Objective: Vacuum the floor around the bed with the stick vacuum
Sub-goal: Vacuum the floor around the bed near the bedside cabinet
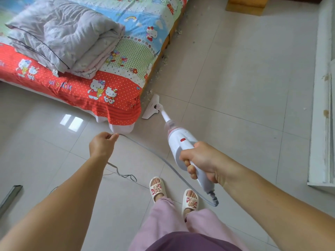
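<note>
Right hand [201,160] forms the working grip, fingers and thumb curled tight round the handle of the white stick vacuum [181,142], which slants forward and down toward the bed. Left hand [102,144] makes a second grip, pinching the grey power cord [155,156] and holding a loop of it up near the foot corner of the bed; from that pinch the cord sags back to the tail of the handle, and a loose tangle of it lies on the floor nearer the person than the bed.

Farther out, the floor head [151,107] sits flat on the tiled floor [235,87], just beside the bed's foot corner, where the red cartoon-print sheet [81,87] hangs over the edge. A folded grey quilt [63,35] lies on top of the bed.

Judging by this, the pass along the bed's right side is only starting: pale scraps of debris [164,59] lie strung along that edge beyond the head. The next move likely calls for pushing the head forward, tight against the bed frame, while the left hand keeps the cord lifted clear of the head's path and the feet.
</note>
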### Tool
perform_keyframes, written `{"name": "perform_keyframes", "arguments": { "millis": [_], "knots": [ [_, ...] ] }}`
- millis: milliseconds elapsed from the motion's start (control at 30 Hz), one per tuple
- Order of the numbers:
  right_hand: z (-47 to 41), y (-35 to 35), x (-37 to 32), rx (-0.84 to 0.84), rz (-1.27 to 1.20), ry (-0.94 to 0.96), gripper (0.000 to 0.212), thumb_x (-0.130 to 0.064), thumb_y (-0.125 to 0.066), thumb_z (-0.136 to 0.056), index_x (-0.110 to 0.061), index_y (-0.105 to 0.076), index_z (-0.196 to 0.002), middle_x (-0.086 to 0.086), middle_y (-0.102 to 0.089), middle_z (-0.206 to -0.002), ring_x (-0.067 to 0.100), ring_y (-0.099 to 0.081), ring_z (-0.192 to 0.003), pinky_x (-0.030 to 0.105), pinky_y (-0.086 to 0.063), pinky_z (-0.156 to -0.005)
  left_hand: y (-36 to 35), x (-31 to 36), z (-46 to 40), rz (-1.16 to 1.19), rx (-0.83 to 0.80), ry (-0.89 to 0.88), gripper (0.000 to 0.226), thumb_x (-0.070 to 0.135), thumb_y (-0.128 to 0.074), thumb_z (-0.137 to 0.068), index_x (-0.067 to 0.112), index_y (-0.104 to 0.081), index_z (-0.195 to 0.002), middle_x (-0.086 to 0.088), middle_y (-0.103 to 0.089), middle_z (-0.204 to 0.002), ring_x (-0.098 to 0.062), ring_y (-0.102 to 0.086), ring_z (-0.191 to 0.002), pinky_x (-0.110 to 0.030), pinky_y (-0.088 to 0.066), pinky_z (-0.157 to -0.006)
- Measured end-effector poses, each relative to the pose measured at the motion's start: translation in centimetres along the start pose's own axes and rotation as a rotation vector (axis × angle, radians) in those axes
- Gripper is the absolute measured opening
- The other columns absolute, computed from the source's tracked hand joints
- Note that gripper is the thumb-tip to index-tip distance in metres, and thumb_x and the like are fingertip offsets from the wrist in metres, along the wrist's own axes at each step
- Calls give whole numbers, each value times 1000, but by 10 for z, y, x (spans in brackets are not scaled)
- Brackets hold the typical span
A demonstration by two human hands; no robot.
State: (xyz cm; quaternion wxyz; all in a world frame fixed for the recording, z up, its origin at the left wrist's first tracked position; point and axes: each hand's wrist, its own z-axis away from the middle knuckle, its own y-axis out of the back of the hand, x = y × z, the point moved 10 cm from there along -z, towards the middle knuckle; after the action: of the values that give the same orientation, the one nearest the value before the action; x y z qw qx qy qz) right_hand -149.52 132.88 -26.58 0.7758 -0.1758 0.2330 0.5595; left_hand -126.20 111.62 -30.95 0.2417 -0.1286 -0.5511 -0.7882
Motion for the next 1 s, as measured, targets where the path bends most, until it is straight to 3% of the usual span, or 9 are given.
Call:
{"name": "perform_keyframes", "arguments": {
  "millis": [167,367,433,533,633,700,800,900,1000],
  "knots": [
    [-13,-22,-9,-33,-192,-45,16,4,-43,-84,-8,-45,-75,3,-38,-51,7,-31,-26,13,-31,-34,4,-18,-9,166,-42,177,15,16,-46,-89,6,-56,-85,-6,-41,-64,-26,-41,-60,-32,-36,-62],
    [-23,-39,-19,-48,-310,-71,15,4,-45,-84,-8,-47,-75,2,-39,-53,7,-31,-29,13,-31,-34,5,-40,-17,358,-90,273,21,0,-40,-90,0,-60,-82,-8,-43,-66,-21,-37,-54,-28,-34,-51],
    [-25,-41,-20,-44,-353,-76,19,5,-45,-84,-9,-46,-70,1,-39,-51,6,-32,-27,13,-31,-34,-1,-38,-15,438,-139,263,27,4,-38,-95,2,-56,-74,-8,-46,-66,-20,-42,-55,-25,-39,-49],
    [-27,-45,-20,-44,-415,-88,20,5,-47,-83,-9,-47,-69,0,-40,-51,6,-33,-26,13,-31,-35,-6,-34,-10,499,-193,256,29,16,-38,-99,4,-56,-79,-11,-54,-68,-22,-54,-58,-22,-49,-50],
    [-27,-49,-19,-41,-466,-95,19,4,-47,-83,-9,-48,-69,1,-40,-52,6,-32,-26,13,-30,-36,-4,-32,-9,502,-199,238,25,22,-37,-99,8,-57,-91,-12,-63,-68,-22,-63,-61,-28,-49,-62],
    [-27,-53,-17,-39,-496,-102,19,4,-48,-82,-9,-48,-68,1,-41,-50,7,-32,-26,13,-30,-36,-2,-29,-10,489,-204,211,24,24,-36,-99,15,-56,-90,-5,-66,-55,-15,-67,-52,-29,-46,-62],
    [-24,-60,-17,-50,-537,-109,20,3,-48,-82,-9,-48,-67,0,-41,-50,7,-32,-27,13,-30,-34,4,-23,-13,477,-165,167,23,24,-35,-98,15,-56,-92,-5,-55,-44,-14,-60,-40,-30,-45,-60],
    [-23,-67,-20,-71,-599,-106,19,3,-48,-83,-11,-49,-70,-1,-40,-46,7,-31,-26,13,-29,-34,10,-19,-16,484,-119,139,24,23,-37,-98,8,-56,-101,-6,-35,-56,-20,-38,-48,-28,-38,-53],
    [-27,-74,-26,-78,-657,-99,19,2,-49,-84,-11,-49,-70,-3,-40,-42,7,-31,-26,12,-28,-34,12,-17,-20,448,-106,122,25,22,-36,-98,7,-56,-101,-4,-30,-58,-19,-29,-49,-27,-31,-50]
  ]
}}
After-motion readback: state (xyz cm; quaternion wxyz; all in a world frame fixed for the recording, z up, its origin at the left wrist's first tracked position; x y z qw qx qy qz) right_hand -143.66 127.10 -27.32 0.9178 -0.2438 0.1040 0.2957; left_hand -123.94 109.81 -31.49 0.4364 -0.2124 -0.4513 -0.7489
